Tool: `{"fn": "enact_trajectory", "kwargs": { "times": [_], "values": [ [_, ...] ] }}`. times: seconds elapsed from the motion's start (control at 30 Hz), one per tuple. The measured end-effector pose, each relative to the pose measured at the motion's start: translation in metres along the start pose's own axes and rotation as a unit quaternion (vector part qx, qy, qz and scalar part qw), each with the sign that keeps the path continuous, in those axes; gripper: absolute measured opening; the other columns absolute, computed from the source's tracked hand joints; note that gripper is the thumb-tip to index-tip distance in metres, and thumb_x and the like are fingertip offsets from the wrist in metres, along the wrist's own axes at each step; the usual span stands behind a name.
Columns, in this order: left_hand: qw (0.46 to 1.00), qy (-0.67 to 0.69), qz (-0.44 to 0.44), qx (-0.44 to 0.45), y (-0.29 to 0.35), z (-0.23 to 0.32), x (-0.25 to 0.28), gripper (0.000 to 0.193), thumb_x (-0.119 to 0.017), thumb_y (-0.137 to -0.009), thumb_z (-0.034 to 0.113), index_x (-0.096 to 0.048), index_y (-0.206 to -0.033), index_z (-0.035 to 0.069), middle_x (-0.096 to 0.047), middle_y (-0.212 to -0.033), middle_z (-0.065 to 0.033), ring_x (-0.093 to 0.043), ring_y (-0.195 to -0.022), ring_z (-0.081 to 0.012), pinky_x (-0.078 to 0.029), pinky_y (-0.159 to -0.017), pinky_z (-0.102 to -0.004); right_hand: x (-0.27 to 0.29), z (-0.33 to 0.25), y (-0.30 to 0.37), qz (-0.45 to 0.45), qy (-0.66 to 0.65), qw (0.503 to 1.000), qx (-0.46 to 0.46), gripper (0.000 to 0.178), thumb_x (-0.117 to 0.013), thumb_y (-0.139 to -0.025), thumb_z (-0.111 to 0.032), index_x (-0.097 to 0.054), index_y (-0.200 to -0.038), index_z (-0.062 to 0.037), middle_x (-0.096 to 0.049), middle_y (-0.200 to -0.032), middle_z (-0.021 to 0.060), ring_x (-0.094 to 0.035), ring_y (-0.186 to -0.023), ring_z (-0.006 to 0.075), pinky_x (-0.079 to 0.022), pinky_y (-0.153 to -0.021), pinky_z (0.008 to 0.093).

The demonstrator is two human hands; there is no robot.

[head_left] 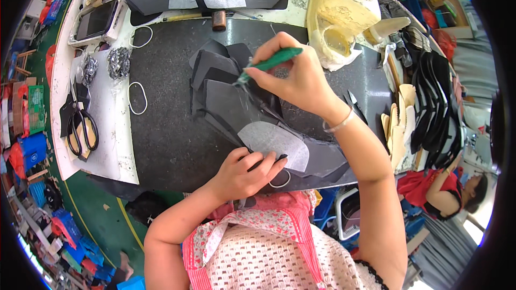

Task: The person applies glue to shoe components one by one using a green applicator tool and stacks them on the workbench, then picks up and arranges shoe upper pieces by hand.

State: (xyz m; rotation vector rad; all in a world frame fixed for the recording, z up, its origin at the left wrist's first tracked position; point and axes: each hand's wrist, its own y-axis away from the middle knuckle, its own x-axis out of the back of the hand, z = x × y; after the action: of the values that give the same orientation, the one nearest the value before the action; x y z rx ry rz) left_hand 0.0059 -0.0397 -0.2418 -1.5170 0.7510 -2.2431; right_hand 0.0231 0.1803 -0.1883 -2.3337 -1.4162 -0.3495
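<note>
The left hand (248,169) lies nearest, its fingers curled down and pressing on the near edge of a dark cut piece (322,157) that carries one pale oval patch (275,140), just beyond the fingertips. One small ring (280,180) lies on the mat right beside those fingertips. The right hand (298,78) is closed around one green-handled tool (269,64), whose tip touches the top of a fanned stack (226,83) of dark pieces; I count about five, though the overlaps make that unsure. The stack sits between the two hands, on a black mat (166,134).

Left of the fingers lie two white loops (138,98) on the mat, and further left one pair of scissors (80,126) on a white sheet (107,145). Above them are two clear bags of small dark metal parts (105,64) and one phone (98,20). Beyond the right hand's knuckles stands one yellowish plastic jug (344,8), stained and unlabelled. Right of the wrist, a row of tan and black pieces (424,113) stands on edge. Another person in red (438,190) works at lower right.
</note>
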Motion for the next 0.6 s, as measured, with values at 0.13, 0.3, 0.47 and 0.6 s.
{"fn": "enact_trajectory", "kwargs": {
  "times": [0.13, 0.3, 0.47, 0.6],
  "values": [
    [1.000, -0.015, 0.009, -0.003, -0.001, -0.002, 0.000, 0.030, -0.064, -0.079, 0.016, -0.073, -0.107, 0.017, -0.058, -0.110, 0.0027, -0.049, -0.092, -0.0132, -0.040, -0.076, -0.0289, -0.010, -0.001, -0.006, -0.031, -0.064, 0.997, 0.021, 0.031, -0.081, -0.073, -0.017, -0.055, -0.078, 0.0000, -0.062, -0.062, 0.0093, -0.061, -0.052, 0.0174, -0.050, -0.052, 0.0300],
    [0.999, -0.046, 0.016, -0.012, 0.000, 0.001, -0.001, 0.028, -0.066, -0.080, 0.017, -0.073, -0.106, 0.018, -0.060, -0.108, 0.0032, -0.049, -0.089, -0.0132, -0.038, -0.074, -0.0292, 0.035, -0.024, 0.028, -0.167, 0.020, 0.984, -0.062, 0.024, -0.077, -0.074, -0.013, -0.057, -0.074, -0.0015, -0.061, -0.061, 0.0035, -0.055, -0.052, 0.0083, -0.043, -0.050, 0.0224],
    [0.999, -0.047, 0.001, -0.013, 0.001, 0.002, -0.001, 0.028, -0.069, -0.075, 0.016, -0.076, -0.102, 0.018, -0.061, -0.110, 0.0027, -0.046, -0.087, -0.0152, -0.037, -0.076, -0.0315, 0.062, -0.020, 0.068, -0.168, -0.051, 0.977, -0.117, 0.026, -0.075, -0.071, -0.004, -0.050, -0.078, -0.0029, -0.067, -0.080, 0.0085, -0.061, -0.067, 0.0142, -0.048, -0.061, 0.0268],
    [0.999, -0.037, -0.002, -0.010, 0.001, 0.002, -0.002, 0.027, -0.073, -0.073, 0.015, -0.076, -0.100, 0.018, -0.061, -0.110, 0.0027, -0.046, -0.086, -0.0157, -0.037, -0.075, -0.0322, 0.072, -0.006, 0.093, -0.144, -0.045, 0.982, -0.117, 0.020, -0.074, -0.074, -0.009, -0.057, -0.081, -0.0009, -0.065, -0.070, 0.0056, -0.063, -0.058, 0.0150, -0.051, -0.055, 0.0262]
  ]
}}
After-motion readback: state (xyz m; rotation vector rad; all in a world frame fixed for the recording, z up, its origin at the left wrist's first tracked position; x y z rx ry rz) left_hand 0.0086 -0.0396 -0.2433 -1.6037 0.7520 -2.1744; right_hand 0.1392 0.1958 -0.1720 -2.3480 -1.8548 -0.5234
